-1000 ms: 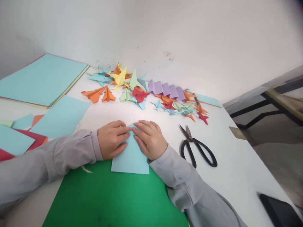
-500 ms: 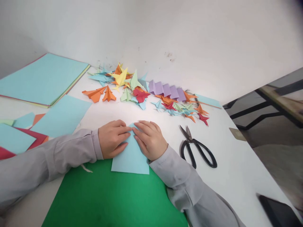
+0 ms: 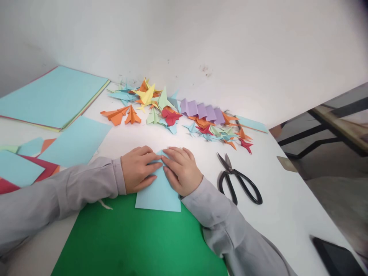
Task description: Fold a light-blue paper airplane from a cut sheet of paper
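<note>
A: Position of the working piece?
B: The light blue paper (image 3: 158,199) lies in front of the person, its near edge straight and its near end over the green sheet (image 3: 135,237). It narrows toward the far end, where fingers partly cover it.

A: Left hand (image 3: 138,170)?
B: Palm down, fingers extended and unclenched, laid on the paper's left side. The fingertips point inward, toward the narrow end.

A: Right hand (image 3: 182,170)?
B: Similar: unclenched, fingers laid along the right side, tips close to those of the other hand near the top of the piece. Neither closes around anything.

A: Nearest tool?
B: Black-handled scissors (image 3: 230,170), to the right of the right hand and apart from it, on the white table (image 3: 276,184). Blades slightly parted, points directed away from the person.

A: Further out?
B: Folded paper shapes (image 3: 147,95) in yellow, orange, red, green and blue sit along the wall (image 3: 184,42), with a purple pleated strip (image 3: 201,110) among them. At far left, a stack of large sheets (image 3: 54,97); nearer, loose coloured pieces (image 3: 20,168) beside the left sleeve (image 3: 86,184). Lower right, a dark flat object (image 3: 339,257), partly cut off.
</note>
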`<action>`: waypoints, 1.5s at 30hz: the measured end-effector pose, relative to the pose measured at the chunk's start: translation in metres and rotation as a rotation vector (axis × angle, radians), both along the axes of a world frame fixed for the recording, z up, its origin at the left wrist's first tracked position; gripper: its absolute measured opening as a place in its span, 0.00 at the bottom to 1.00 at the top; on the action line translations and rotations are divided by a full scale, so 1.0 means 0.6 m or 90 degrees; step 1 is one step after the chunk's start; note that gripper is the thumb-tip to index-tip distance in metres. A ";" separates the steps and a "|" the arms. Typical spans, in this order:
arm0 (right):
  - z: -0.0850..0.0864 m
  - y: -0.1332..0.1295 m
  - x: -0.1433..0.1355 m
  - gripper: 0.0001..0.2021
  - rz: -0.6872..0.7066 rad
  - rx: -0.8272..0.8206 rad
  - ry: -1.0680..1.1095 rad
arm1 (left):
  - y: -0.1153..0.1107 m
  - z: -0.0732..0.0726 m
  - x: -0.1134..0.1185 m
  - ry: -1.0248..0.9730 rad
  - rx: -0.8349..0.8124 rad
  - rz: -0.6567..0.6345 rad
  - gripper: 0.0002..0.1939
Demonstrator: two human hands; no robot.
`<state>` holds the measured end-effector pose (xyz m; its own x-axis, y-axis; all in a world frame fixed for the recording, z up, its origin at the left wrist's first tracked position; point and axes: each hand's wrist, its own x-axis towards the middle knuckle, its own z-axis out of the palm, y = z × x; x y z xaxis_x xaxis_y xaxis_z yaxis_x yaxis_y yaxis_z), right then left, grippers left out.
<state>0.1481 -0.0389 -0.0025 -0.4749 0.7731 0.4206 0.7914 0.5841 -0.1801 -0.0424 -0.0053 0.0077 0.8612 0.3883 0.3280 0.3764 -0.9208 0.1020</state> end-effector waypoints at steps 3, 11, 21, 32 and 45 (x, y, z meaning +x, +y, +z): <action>0.001 0.002 0.001 0.14 -0.003 -0.010 0.016 | -0.002 0.001 0.000 -0.003 -0.002 0.006 0.17; 0.009 0.013 -0.002 0.18 -0.050 -0.036 -0.040 | -0.003 0.001 0.001 -0.007 -0.002 0.006 0.16; 0.013 0.013 -0.007 0.20 -0.120 -0.056 -0.097 | -0.006 0.001 0.002 -0.014 0.001 0.014 0.15; 0.000 0.023 -0.003 0.14 -0.075 -0.035 0.002 | -0.003 0.000 0.001 -0.007 -0.006 0.007 0.17; 0.000 0.020 -0.004 0.14 -0.087 -0.026 -0.019 | -0.001 -0.002 -0.002 -0.035 -0.005 -0.004 0.16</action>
<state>0.1460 -0.0270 -0.0028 -0.3756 0.8475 0.3751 0.8684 0.4632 -0.1770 -0.0436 -0.0060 0.0068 0.8445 0.3862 0.3710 0.3646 -0.9221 0.1299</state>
